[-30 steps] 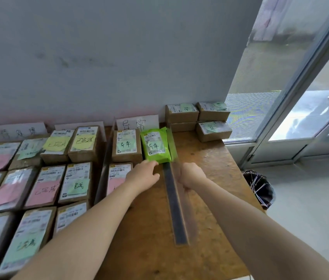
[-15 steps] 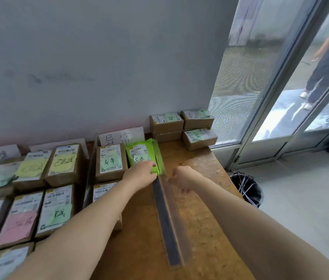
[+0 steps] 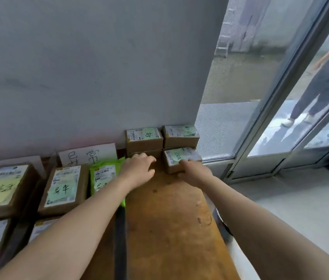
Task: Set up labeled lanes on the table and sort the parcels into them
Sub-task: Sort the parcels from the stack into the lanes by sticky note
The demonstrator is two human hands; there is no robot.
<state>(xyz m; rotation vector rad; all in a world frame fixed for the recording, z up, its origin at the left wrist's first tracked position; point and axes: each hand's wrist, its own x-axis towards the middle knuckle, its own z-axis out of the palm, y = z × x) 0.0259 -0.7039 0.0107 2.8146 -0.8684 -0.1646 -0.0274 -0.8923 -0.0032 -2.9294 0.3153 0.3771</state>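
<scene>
1. Two hands reach to the far right corner of the table [image 3: 171,219], where a small cluster of unsorted cardboard boxes sits against the wall [image 3: 78,67].
2. Fingers of the left hand [image 3: 139,168] are spread and laid over the front of the lower stacked box [image 3: 149,154], which sits under the top box [image 3: 143,138]; whether they actually grip it I cannot tell.
3. Fingers of the right hand [image 3: 194,171] curl around the near edge of the front right box [image 3: 181,158], touching it, seemingly to draw it closer; a firm clamp cannot be confirmed.
4. A fourth box [image 3: 180,135] stands behind that one, hard against the wall.
5. Left of the hands, a dark divider strip [image 3: 120,239] runs toward the wearer, probably to keep lanes apart.
6. Beyond it lie the green packet [image 3: 104,176] and a brown parcel [image 3: 63,186], below a handwritten paper sign [image 3: 87,155] propped on the wall, likely naming that lane.
7. Further parcels fill lanes at the left, including one with a yellow note [image 3: 4,188].
</scene>
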